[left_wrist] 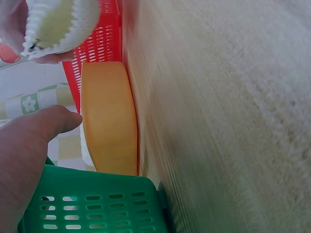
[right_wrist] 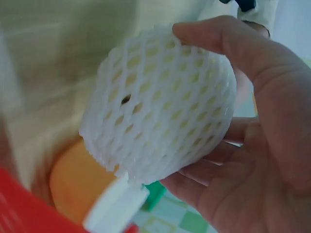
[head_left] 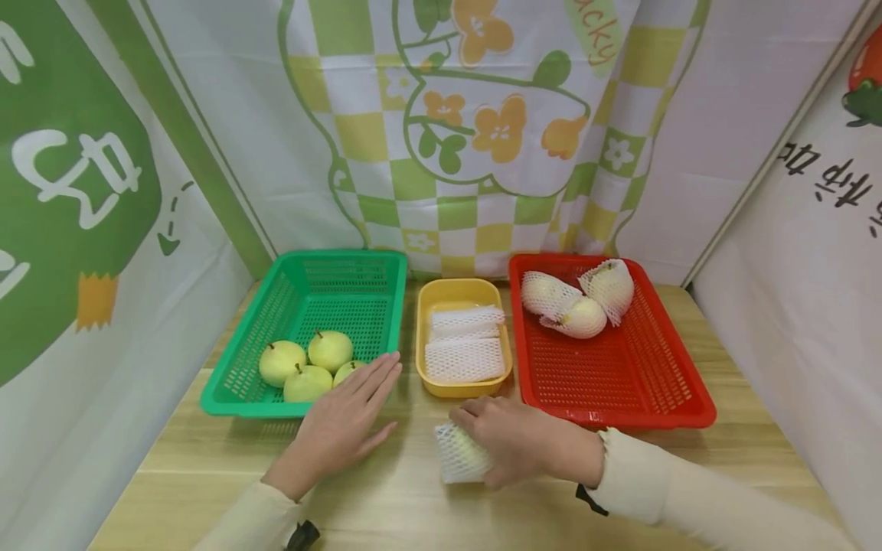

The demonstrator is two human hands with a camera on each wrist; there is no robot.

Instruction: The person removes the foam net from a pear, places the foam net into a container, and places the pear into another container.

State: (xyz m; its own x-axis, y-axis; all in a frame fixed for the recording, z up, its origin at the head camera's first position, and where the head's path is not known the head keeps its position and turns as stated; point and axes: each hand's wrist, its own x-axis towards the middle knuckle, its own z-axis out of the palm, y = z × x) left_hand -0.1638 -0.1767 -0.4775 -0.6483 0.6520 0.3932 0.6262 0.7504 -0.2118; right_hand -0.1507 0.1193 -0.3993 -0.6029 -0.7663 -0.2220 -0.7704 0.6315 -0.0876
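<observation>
My right hand (head_left: 513, 440) grips a pear in a white foam net (head_left: 460, 454), in front of the yellow bin. In the right wrist view the netted pear (right_wrist: 163, 107) sits between thumb and fingers, its pale green skin showing through the mesh. My left hand (head_left: 351, 413) is over the near right corner of the green basket (head_left: 248, 402), fingers straight, holding nothing. Beneath and beside it several bare pears (head_left: 308, 383) lie in that basket, one partly hidden by the fingers. The left thumb (left_wrist: 53, 121) shows in the left wrist view.
Between the baskets stands a yellow bin (head_left: 464, 390) with several white foam nets (head_left: 465, 360). On the right, a red basket (head_left: 620, 413) holds several netted pears (head_left: 582, 315). All stand on a wooden table (head_left: 393, 497), with a patterned curtain (head_left: 482, 153) behind.
</observation>
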